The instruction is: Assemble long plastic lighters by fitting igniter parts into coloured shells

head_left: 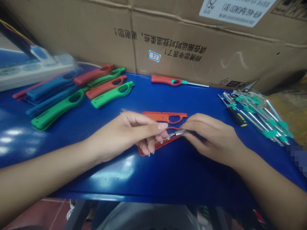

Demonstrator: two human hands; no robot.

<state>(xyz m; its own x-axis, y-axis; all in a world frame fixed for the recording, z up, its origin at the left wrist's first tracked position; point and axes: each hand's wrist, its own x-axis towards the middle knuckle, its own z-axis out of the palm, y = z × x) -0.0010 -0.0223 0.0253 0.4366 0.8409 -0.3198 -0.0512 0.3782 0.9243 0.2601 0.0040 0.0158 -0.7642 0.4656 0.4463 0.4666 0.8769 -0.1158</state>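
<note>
Above two red lighter shell halves, my right hand (208, 134) is closed around a lighter's metal tube (181, 132). A dark band marks the tube near its left end. Thumb and fingers of my left hand (141, 131) pinch the tube piece's left end, and the fingers partly hide it. The upper red shell half (153, 116) lies on the table with its inside showing and a trigger opening at its right. Beneath my hands lies the lower red shell half (159, 145), largely covered by my fingers.
Green shells (57, 111), red shells and blue shells (51, 86) lie at the left, near a white power strip (21, 72). A red lighter (165, 80) rests by the cardboard box (96, 35). At right are several metal tubes (266, 116) with green parts and a black-yellow screwdriver (236, 116).
</note>
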